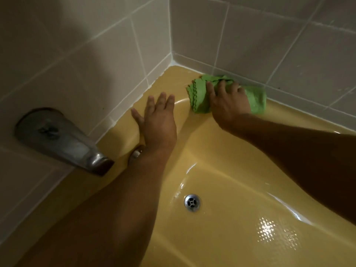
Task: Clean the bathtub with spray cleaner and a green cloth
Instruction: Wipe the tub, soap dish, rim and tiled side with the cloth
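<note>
The folded green microfibre cloth lies on the far rim of the glossy yellow bathtub, near its back corner and against the grey tiled wall. The right hand presses it down, fingers spread over it rather than wrapped round it. The left hand braces flat on the rim's inner edge, fingers straight and apart.

The enamel shines wet around the round metal drain. The bracing palm could skid downslope, tipping the person's weight forward. With only a flat press holding it, the cloth may bunch and skip the grout seam. No spray bottle is in view.
</note>
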A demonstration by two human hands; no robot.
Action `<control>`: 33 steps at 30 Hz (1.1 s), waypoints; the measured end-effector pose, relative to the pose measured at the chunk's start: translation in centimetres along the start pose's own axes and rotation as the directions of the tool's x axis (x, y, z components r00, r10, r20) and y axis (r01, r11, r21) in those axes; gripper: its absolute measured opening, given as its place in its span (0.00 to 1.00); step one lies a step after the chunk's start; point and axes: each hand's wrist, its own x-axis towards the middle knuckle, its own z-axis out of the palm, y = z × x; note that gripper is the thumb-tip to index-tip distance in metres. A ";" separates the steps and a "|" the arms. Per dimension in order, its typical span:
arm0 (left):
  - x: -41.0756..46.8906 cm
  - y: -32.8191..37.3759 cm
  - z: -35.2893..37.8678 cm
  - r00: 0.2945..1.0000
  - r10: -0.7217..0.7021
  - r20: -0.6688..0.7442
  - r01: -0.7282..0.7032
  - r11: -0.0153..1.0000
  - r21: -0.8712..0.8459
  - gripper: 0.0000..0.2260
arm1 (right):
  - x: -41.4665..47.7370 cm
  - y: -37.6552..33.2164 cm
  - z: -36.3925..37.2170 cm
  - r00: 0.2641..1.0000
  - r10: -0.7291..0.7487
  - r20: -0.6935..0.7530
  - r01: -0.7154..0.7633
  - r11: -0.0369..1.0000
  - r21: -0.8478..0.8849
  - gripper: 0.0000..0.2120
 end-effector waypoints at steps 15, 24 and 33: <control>-1.3 -8.6 -1.1 0.933 0.359 -0.016 -0.359 0.931 -0.062 0.30 | 3.2 0.5 -3.1 0.977 -0.198 0.079 0.167 0.941 0.295 0.32; -0.7 -10.2 -0.9 0.891 0.453 -0.034 -0.451 0.874 -0.180 0.32 | 4.8 -0.8 -3.2 0.975 -0.203 0.087 0.156 0.911 0.382 0.34; 0.2 -11.6 -0.3 0.847 0.530 -0.043 -0.526 0.824 -0.212 0.31 | 5.9 -3.3 -2.6 0.994 -0.088 0.067 0.060 0.937 0.345 0.36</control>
